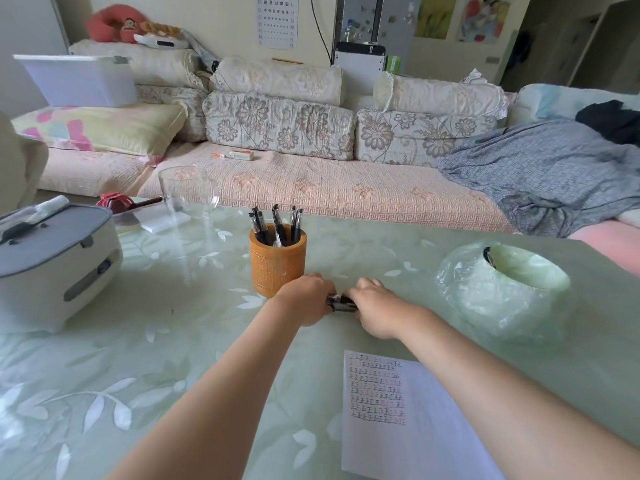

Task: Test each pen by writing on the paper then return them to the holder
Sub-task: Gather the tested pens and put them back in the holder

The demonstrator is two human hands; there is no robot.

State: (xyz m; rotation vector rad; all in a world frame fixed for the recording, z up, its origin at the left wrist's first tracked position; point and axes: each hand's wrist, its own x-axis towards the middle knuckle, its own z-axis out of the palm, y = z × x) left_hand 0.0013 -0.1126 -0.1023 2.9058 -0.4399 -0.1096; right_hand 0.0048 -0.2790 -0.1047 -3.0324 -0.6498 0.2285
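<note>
An orange cylindrical pen holder [277,268] stands mid-table with several black pens [277,225] sticking out of it. Just right of its base, my left hand [304,299] and my right hand [375,311] meet over a black pen [341,303]. Each hand grips one end of it, and only a short middle stretch shows between them. A white sheet of paper [419,441] lies near the front edge under my right forearm, with rows of small handwritten marks [377,389] on its upper left part.
A white and grey lidded box [52,261] sits at the left. A clear glass [188,202] stands behind the holder. A pale green ring in a plastic bag [502,285] lies at the right. A sofa with cushions runs behind the table [138,341].
</note>
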